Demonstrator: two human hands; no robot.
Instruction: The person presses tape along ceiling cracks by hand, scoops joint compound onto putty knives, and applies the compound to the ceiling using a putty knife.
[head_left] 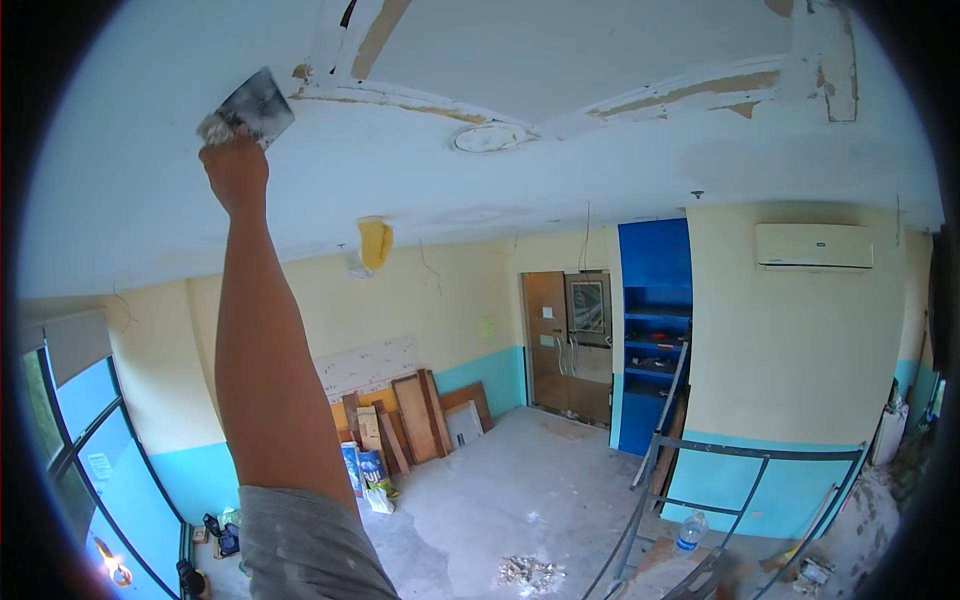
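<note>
My left arm reaches up from the lower edge, its grey sleeve ending near the elbow. Close under the white ceiling [400,180], my left hand [236,178] is closed around a wide putty knife [264,108]. The metal blade is smeared with pale filler, and a lump of putty [215,130] sits at its left side. The fingers cover the tool's handle. Whether the blade touches the ceiling, I cannot tell. To the right of the blade, brown and white patched seams [420,108] run across the ceiling. My right hand does not show.
A dark metal frame [765,490] stands at lower right, with a water bottle [691,531] beside its bars. Wooden boards [415,415] lean against the far wall near bags [372,468]. A round ceiling fitting [490,138] and hanging wires are overhead. Debris [531,574] lies on the floor.
</note>
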